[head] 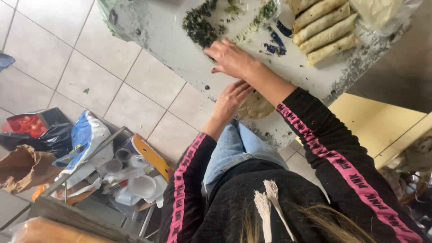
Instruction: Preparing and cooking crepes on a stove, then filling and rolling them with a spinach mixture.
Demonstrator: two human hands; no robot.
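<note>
My right hand (231,58) lies palm down, fingers apart, on a worn white table (166,40), right beside a pile of chopped dark greens (198,27). My left hand (230,100) is at the table's near edge. Its fingers grip a flat pale tortilla (257,108) that sticks out over that edge, just below my right wrist. Several rolled, filled tortillas (324,27) lie side by side at the far right of the table. Both arms wear black sleeves with a pink stripe.
A clear bag of flat tortillas (378,11) sits past the rolls. On the tiled floor (90,67) to the left is a metal rack (112,180) with white cups, bags, a brown paper bag (22,168) and a red package (27,123). A yellow surface (373,126) lies right.
</note>
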